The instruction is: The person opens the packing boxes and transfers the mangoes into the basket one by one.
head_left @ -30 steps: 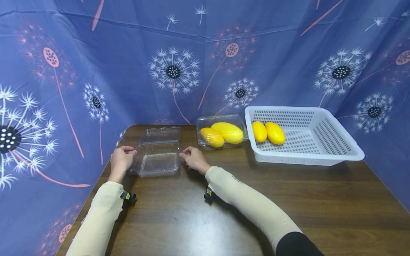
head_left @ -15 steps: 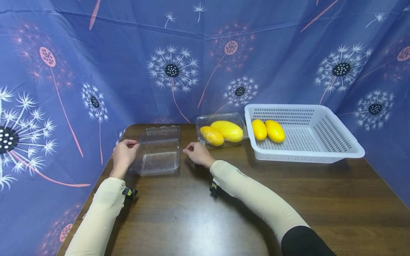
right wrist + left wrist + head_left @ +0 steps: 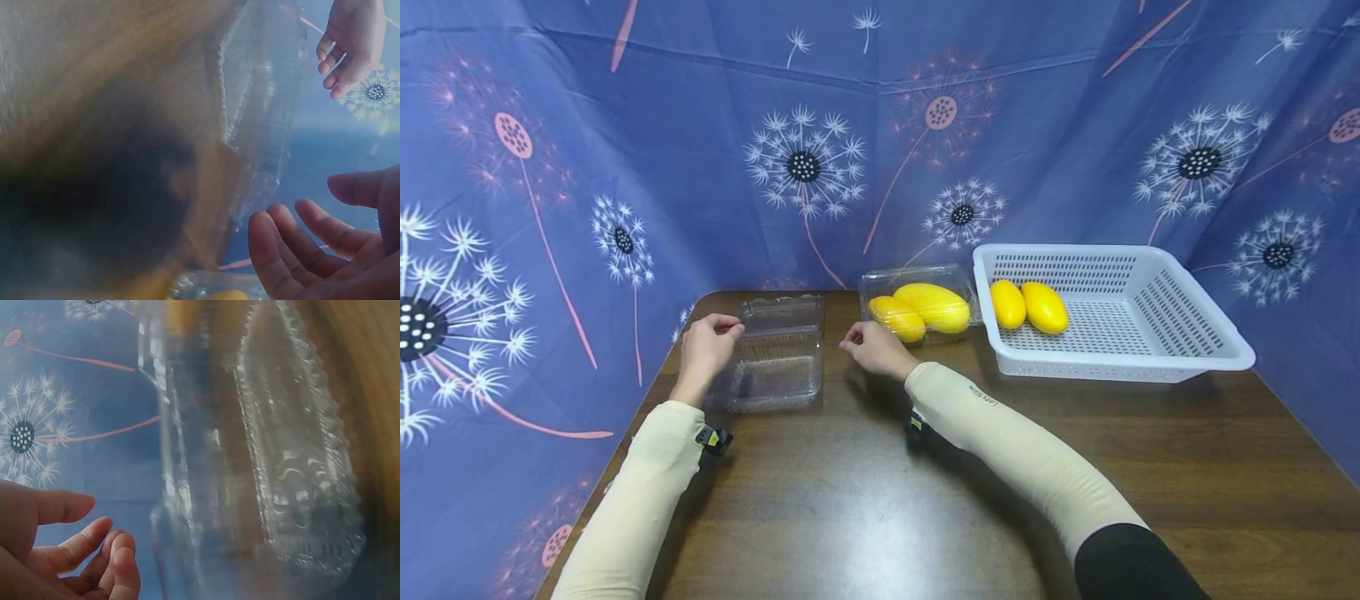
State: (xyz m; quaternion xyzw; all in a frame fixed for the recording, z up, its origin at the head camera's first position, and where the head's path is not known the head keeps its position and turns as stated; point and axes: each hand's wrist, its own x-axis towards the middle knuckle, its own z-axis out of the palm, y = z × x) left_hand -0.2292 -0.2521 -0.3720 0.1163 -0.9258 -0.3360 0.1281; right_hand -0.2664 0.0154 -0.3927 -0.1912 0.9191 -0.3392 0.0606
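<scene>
A clear plastic clamshell box [image 3: 775, 379] lies with its lid folded back at the far left of the table. At its left edge is my left hand [image 3: 709, 346]; the left wrist view shows its fingers loosely bent with a gap to the thumb and nothing held. My right hand [image 3: 876, 348] hovers to the right of that box, fingers relaxed and holding nothing in the right wrist view. Just behind the right hand stands a second clear clamshell box [image 3: 880, 283], closed over yellow mangoes [image 3: 936, 307].
At the back right, a white perforated basket [image 3: 1090, 367] holds two yellow mangoes [image 3: 1043, 307], touching the second box's right side. A patterned blue cloth [image 3: 700, 167] hangs behind the brown wooden table [image 3: 820, 508].
My right hand has drawn away from the open box, to the right and back. The left hand has let go of the box's edge and shifted right and slightly back. The box stays put.
</scene>
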